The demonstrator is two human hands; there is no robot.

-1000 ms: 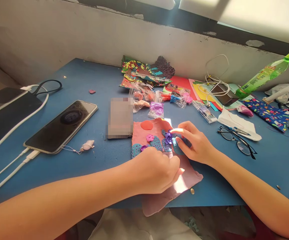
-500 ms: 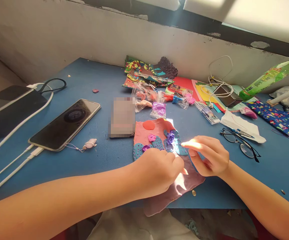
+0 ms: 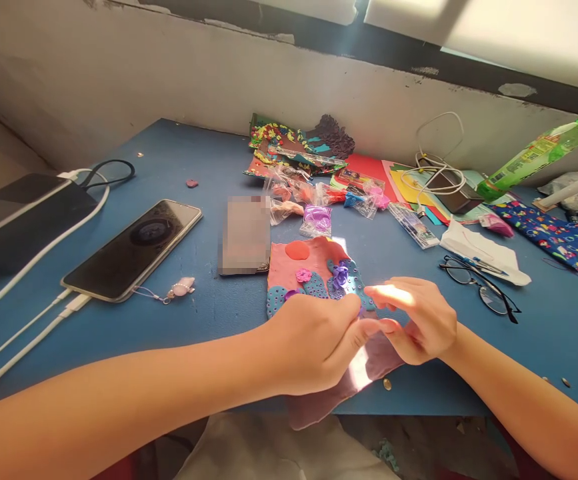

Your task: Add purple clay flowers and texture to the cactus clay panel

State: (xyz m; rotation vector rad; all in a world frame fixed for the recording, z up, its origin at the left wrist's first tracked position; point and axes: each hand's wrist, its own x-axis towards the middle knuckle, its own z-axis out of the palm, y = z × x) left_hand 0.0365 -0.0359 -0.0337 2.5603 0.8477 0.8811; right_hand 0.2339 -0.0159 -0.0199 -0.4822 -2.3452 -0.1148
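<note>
Blue and cluttered, the surface (image 3: 183,327) runs along a scuffed white wall. Near its front edge lies a flat pink clay slab (image 3: 289,267) studded with dotted teal leaf shapes, a purple clay flower and an orange disc. The left hand (image 3: 313,343) rests on the slab's near part, and the right hand (image 3: 416,320) meets it fingertip to fingertip just right of the teal pieces. Both hands' fingers are pinched together; whether a bit of clay sits between them cannot be told. A black smartphone (image 3: 133,250) lies well to the left, black-rimmed glasses (image 3: 481,283) to the right.
</note>
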